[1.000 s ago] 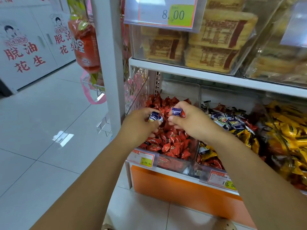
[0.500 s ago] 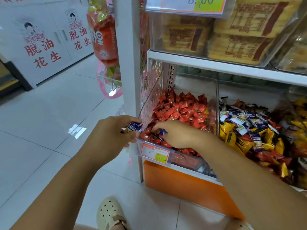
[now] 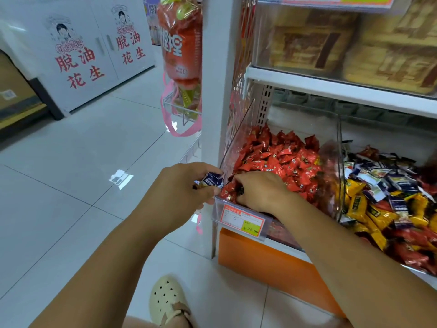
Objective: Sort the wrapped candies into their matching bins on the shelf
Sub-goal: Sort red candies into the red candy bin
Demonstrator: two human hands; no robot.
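Note:
My left hand (image 3: 182,185) holds blue-and-white wrapped candies (image 3: 211,179) just outside the left wall of the clear bin (image 3: 238,215). That bin is heaped with red wrapped candies (image 3: 279,159). My right hand (image 3: 259,190) reaches into the bin's front left corner, its fingers curled down among the red candies; whatever they grip is hidden. To the right, a second bin holds a mix of blue, yellow and red candies (image 3: 383,190).
The white shelf post (image 3: 216,74) rises just left of the bins. An orange snack bag (image 3: 181,43) hangs beside it over a wire rack. The upper shelf (image 3: 331,85) carries boxed biscuits. Tiled floor spreads to the left, and my sandalled foot (image 3: 166,300) is below.
Both hands came down and toward the bin's front. The right hand, which pinched a blue candy one second ago, now digs among the red candies at the front corner. The view shifted left.

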